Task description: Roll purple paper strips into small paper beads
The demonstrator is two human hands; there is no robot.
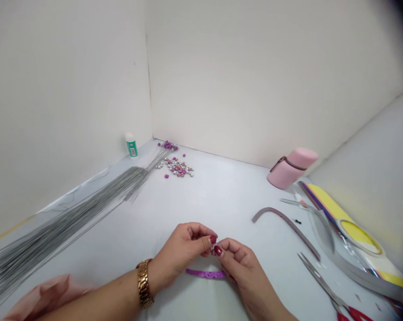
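Left hand (181,255) and right hand (240,266), fingers (213,239) nearly closed, pinch a small silver-white piece (210,246) (too small to identify) just above a glittery purple strip (205,273) on the worktop (154,214). Firm tip pinch, wrists low, works best.

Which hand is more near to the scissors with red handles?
Right. The right hand is to the left of the scissors; the left hand is farther left, past the right hand.
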